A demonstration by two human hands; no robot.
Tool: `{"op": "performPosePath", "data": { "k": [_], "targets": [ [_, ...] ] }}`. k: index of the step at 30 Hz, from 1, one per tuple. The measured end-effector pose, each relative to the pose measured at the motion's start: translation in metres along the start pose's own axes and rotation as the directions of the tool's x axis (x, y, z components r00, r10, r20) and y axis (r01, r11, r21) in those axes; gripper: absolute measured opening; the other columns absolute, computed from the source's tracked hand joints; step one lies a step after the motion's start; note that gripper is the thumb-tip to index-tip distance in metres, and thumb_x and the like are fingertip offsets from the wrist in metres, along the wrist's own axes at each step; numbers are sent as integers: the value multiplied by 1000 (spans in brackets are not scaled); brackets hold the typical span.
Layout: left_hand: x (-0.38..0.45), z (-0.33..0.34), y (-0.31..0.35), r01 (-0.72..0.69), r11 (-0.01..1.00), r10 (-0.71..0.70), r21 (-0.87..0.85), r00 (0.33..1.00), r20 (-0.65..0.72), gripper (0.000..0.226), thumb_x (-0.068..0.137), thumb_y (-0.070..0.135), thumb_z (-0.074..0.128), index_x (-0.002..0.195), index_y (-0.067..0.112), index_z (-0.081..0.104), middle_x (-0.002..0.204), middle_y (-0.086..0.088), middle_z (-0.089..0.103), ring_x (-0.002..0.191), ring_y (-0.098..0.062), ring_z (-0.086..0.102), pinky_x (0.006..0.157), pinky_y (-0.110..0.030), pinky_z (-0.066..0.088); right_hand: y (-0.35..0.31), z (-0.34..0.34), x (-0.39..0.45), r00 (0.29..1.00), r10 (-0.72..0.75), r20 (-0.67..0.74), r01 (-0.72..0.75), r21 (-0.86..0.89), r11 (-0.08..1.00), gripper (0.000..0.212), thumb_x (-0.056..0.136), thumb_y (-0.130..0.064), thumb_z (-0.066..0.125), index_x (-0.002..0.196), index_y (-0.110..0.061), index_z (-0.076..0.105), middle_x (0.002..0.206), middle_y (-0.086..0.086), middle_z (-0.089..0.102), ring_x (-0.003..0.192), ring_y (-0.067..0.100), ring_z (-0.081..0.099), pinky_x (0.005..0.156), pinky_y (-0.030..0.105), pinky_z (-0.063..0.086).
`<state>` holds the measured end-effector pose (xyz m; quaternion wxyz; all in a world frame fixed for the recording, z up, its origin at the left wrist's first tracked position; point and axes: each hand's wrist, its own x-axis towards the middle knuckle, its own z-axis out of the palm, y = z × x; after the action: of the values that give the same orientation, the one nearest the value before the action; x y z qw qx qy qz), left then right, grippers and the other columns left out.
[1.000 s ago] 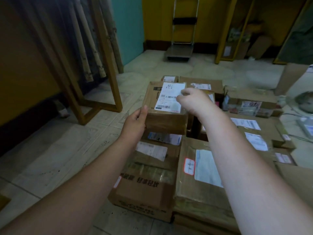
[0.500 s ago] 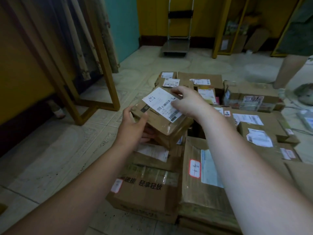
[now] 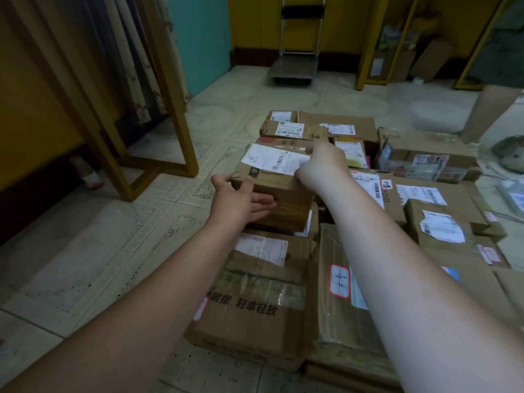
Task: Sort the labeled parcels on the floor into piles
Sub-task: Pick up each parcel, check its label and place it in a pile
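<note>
I hold a small brown cardboard parcel (image 3: 279, 191) with a white barcode label on top, sitting low over the stack of boxes. My left hand (image 3: 239, 201) grips its near left corner, thumb on top and fingers under the side. My right hand (image 3: 321, 163) rests on its right top edge over the label's end. Under it lies a large taped box with black printed characters (image 3: 249, 304). To its right lies a long wrapped parcel with a red-bordered sticker (image 3: 337, 296). Several more labeled parcels (image 3: 433, 219) cover the floor behind and right.
A wooden frame (image 3: 173, 109) stands on the tiled floor at left, with bare floor (image 3: 113, 251) in front of it. A folding hand trolley (image 3: 295, 66) is by the back wall. Another person's leg (image 3: 487, 109) is at far right, beside yellow shelving (image 3: 368, 52).
The parcel has swung from tilted and raised to flat and lower on the stack, with its label now lying sideways. My left hand slid from under its side to its near corner.
</note>
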<state>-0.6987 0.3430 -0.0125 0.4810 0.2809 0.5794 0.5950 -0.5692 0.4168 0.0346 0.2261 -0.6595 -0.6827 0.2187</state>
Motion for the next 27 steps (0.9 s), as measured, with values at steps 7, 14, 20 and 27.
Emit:
{"op": "performPosePath", "data": {
  "k": [7, 14, 20, 27],
  "targets": [
    [-6, -9, -18, 64, 994, -68, 93, 997, 36, 28, 103, 26, 48, 119, 25, 25, 80, -18, 72, 60, -28, 73, 50, -34, 59, -14, 13, 4, 980, 97, 172, -36, -324, 945, 37, 89, -15, 53, 125, -5, 57, 130, 17, 53, 117, 36, 53, 78, 34, 41],
    [-8, -76, 1, -11, 939, 43, 344, 996, -83, 29, 96, 34, 56, 123, 24, 52, 98, -6, 68, 74, -20, 73, 59, -32, 56, -83, 40, -21, 992, 24, 125, 14, -292, 956, 53, 90, -32, 53, 139, -11, 48, 142, 14, 45, 132, 38, 41, 109, 49, 36],
    [-68, -250, -43, 219, 741, 179, 635, 847, -501, 35, 94, 30, 52, 126, 18, 56, 111, -5, 64, 104, -28, 61, 86, -32, 48, -192, 147, -115, 796, -576, 185, 589, -22, 808, 48, 95, -40, 45, 132, -10, 53, 133, 17, 54, 123, 35, 49, 101, 40, 39],
    [-188, -373, -185, 743, 497, -319, 449, 637, -701, 68, 97, 43, 53, 146, 1, 34, 148, -22, 42, 135, -33, 42, 109, -35, 36, -175, 313, -220, 484, -520, 703, 658, 99, 747, 69, 102, -40, 41, 157, -9, 13, 161, 18, 18, 144, 38, 25, 116, 42, 26]
  ]
}}
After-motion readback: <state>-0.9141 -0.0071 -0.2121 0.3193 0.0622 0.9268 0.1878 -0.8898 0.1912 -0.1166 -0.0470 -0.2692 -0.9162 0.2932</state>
